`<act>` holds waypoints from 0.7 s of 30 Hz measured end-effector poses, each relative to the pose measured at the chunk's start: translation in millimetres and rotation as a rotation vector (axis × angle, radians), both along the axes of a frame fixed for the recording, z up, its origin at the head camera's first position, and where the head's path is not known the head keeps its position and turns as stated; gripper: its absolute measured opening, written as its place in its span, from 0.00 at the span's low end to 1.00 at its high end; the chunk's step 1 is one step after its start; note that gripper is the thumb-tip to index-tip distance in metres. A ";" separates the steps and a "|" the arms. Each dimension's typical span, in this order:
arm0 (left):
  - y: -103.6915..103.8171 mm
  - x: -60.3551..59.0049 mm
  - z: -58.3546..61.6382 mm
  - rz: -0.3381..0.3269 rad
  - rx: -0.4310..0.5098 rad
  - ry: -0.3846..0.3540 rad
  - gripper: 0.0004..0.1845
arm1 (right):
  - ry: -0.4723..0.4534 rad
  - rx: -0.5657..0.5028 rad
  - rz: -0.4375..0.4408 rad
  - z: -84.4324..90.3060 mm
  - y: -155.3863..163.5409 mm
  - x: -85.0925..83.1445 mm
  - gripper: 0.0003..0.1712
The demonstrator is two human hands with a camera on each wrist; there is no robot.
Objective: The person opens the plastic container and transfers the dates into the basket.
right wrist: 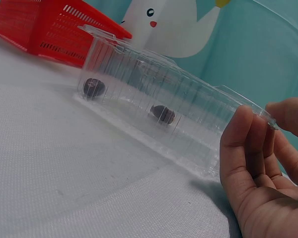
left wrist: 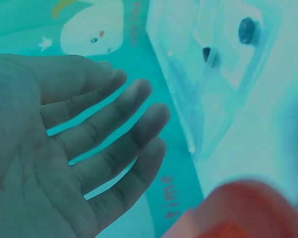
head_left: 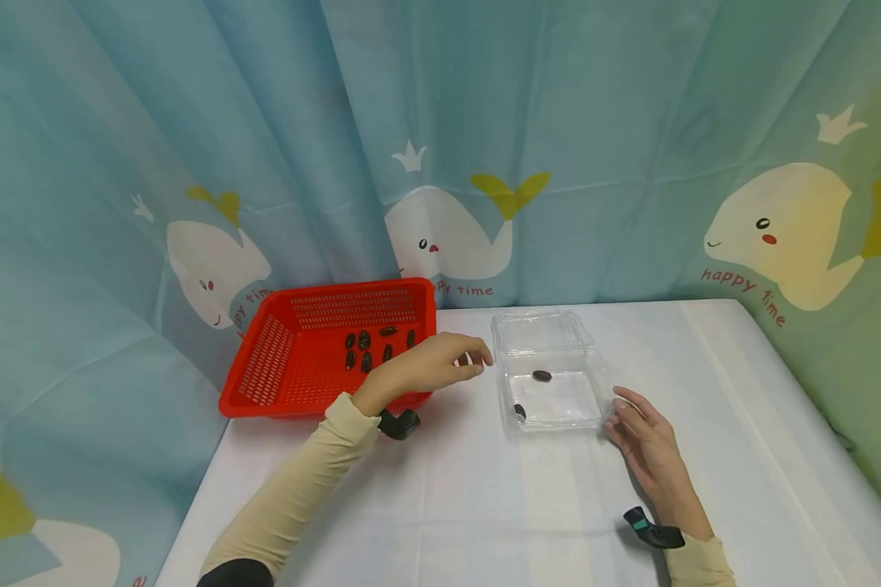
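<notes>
Left hand [head_left: 440,364] is open and empty, hovering between the red basket [head_left: 279,359] and the clear plastic box [head_left: 554,371]. Right hand [head_left: 649,444] – fingers straight – touches the box's near corner, two dark dates [head_left: 542,376] just past its fingertips inside.

1. The curtain [head_left: 631,122] behind the worktop carries the words "happy time" in red under the right whale [head_left: 778,228], running slantwise downward to the right.
2. Under the middle whale [head_left: 448,236] only "py time" can be read; the start is hidden behind the red basket [head_left: 264,367].
3. Under the left whale [head_left: 213,277] only "time" shows.
4. In the left wrist view, "time" shows on the curtain, turned sideways.
</notes>
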State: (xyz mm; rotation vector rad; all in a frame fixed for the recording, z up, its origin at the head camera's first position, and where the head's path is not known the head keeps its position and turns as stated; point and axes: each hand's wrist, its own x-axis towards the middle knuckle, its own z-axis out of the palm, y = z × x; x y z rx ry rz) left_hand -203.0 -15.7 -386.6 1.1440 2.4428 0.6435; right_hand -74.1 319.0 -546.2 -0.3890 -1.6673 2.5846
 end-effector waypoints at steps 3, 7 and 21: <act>11.7 -1.3 -7.7 -0.039 0.003 -0.002 0.12 | 0.006 0.005 0.001 -0.8 0.1 0.0 0.15; 27.5 -5.3 -17.4 -0.070 0.023 -0.014 0.11 | 0.012 0.009 0.002 -1.1 0.5 -0.3 0.15; 82.9 -20.3 -48.0 -0.211 -0.054 -0.167 0.11 | 0.022 -0.042 0.023 -1.1 2.1 0.5 0.15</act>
